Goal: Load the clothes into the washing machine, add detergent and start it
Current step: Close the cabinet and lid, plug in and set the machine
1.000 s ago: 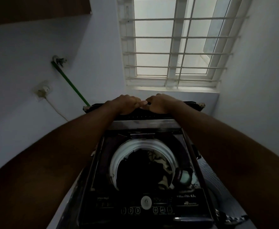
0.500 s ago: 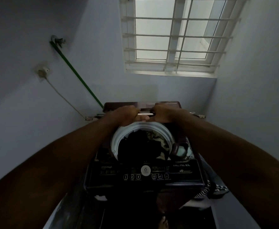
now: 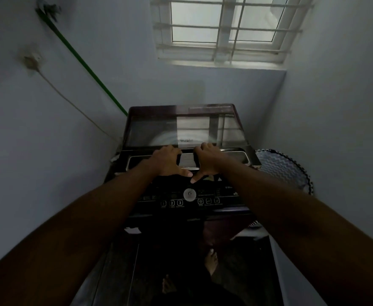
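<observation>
Dark glass fills the folding lid (image 3: 181,131) of the top-loading washing machine (image 3: 187,173), and that lid lies almost flat over the tub, with only a narrow dark gap showing at its front edge just behind the control panel (image 3: 190,198). The clothes are out of sight beneath it, so loading looks finished as far as this view can tell; whether detergent has gone in cannot be judged from here. What seems to be left is seating the lid fully and then starting the cycle from the round button (image 3: 189,193) and the row of small keys on the panel, none of which a hand touches. Both arms reach straight forward, side by side. The left hand (image 3: 166,161) lies palm-down on the lid's chrome front handle (image 3: 187,160), fingers curled over its far edge and thumb stretched toward the panel. The right hand (image 3: 206,161) mirrors it just beside, fingers hooked over the same bar, thumb angled inward so the two thumbs nearly meet. A patterned laundry basket (image 3: 284,168) stands to the right of the machine, a green hose (image 3: 88,69) runs down the left wall, and bare feet (image 3: 210,260) show on the dark floor below.
</observation>
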Demonstrator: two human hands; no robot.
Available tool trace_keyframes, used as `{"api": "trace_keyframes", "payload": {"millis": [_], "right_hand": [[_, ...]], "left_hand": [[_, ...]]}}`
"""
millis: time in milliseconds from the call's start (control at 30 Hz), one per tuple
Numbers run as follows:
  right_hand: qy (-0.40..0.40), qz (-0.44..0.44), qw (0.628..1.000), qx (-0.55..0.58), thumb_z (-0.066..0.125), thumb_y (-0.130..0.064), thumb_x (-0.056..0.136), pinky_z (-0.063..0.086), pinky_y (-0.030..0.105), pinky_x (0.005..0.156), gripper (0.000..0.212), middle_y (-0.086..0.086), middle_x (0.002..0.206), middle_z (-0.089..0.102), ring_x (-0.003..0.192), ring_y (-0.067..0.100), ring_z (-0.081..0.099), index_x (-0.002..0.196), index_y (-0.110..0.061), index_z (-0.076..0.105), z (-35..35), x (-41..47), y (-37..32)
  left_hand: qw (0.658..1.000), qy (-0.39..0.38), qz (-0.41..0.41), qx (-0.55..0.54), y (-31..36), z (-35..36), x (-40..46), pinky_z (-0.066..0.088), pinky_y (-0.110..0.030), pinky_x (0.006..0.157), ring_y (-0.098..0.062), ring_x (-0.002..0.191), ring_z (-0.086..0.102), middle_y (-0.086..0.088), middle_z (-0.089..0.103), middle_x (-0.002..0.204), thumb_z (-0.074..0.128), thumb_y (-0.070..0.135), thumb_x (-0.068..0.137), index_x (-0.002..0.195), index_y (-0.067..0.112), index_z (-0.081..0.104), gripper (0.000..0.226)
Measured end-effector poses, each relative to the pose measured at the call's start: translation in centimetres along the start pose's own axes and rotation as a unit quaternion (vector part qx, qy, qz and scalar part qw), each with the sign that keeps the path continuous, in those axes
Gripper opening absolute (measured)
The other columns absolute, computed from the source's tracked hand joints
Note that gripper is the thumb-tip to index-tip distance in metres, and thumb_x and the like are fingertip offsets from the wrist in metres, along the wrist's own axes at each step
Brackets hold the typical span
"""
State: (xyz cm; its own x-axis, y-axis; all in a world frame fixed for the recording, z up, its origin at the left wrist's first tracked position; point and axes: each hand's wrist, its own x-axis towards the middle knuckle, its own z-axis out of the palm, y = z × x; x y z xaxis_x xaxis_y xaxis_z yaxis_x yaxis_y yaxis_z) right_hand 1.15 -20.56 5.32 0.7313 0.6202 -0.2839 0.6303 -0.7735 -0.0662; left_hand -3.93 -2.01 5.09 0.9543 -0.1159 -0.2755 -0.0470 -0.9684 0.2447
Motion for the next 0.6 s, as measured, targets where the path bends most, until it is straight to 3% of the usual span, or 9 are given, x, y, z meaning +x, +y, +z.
{"api": "trace_keyframes", "payload": {"millis": [167, 400, 600], "right_hand": [[-0.023, 0.011, 1.0, 0.015, 0.077, -0.077, 0.046, 0.036, 0.042, 0.104, 0.118, 0.013, 0.137, 0.041, 0.126, 0.03, 0.038, 0.138, -0.014, 0.037, 2.3, 0.0, -0.3], [-0.034, 0.019, 0.998, 0.056, 0.082, -0.068, 0.049, 0.038, 0.042, 0.101, 0.11, 0.012, 0.132, 0.043, 0.123, 0.029, 0.04, 0.136, -0.015, 0.039, 4.0, 0.3, -0.2], [-0.026, 0.04, 0.994, 0.096, 0.071, -0.075, 0.06, 0.039, 0.042, 0.102, 0.101, 0.012, 0.132, 0.044, 0.123, 0.031, 0.042, 0.138, -0.017, 0.042, 4.7, 0.7, 0.0]], "left_hand": [[1.0, -0.005, -0.021, 0.018, 0.2, 2.7, -0.1, 0.042, -0.041, 0.099, -0.025, 0.119, 0.047, -0.007, 0.048, 0.132, 0.065, 0.085, 0.054, 0.138, 0.021, 0.043, 0.107], [0.999, -0.011, -0.009, 0.035, -0.6, 5.3, 0.3, 0.038, -0.043, 0.105, -0.028, 0.124, 0.045, -0.009, 0.045, 0.139, 0.068, 0.076, 0.064, 0.143, 0.018, 0.036, 0.104], [1.0, -0.005, -0.006, 0.03, -0.8, 6.2, 0.4, 0.036, -0.044, 0.105, -0.029, 0.122, 0.046, -0.01, 0.046, 0.138, 0.068, 0.073, 0.067, 0.142, 0.018, 0.036, 0.099]]}}
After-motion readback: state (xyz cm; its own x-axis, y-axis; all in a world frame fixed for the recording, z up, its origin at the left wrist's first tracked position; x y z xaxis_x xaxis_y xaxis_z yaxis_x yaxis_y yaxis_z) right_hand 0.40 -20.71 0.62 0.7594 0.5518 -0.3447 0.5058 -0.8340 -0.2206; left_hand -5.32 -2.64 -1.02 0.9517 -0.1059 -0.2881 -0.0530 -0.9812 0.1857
